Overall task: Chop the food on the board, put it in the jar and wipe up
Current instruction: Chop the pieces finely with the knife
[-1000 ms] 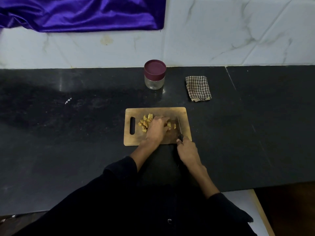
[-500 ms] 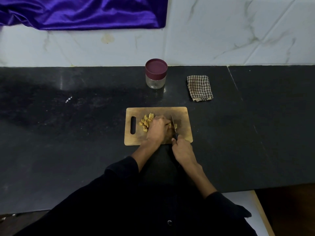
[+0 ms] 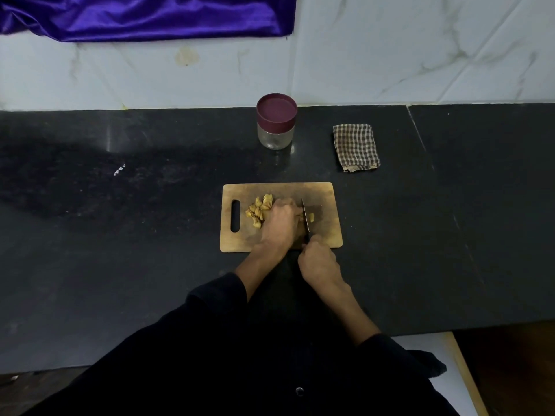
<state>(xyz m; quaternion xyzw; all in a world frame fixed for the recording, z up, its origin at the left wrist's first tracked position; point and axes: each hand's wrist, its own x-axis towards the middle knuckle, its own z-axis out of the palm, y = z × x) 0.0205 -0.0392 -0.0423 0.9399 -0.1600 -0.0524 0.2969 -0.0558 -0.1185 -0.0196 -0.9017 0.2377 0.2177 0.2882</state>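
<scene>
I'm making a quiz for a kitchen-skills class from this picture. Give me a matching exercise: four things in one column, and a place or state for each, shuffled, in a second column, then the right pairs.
Things
1. jar
2. checked cloth
3. knife
4. chopped food

Places or states
A. folded on the counter, right of the jar
B. piled on the cutting board, by its handle slot
C. gripped by the right hand, blade down on the board
D. near the wall, maroon lid on

Pairs: 1-D, 2-A, 3-C, 4-B
</scene>
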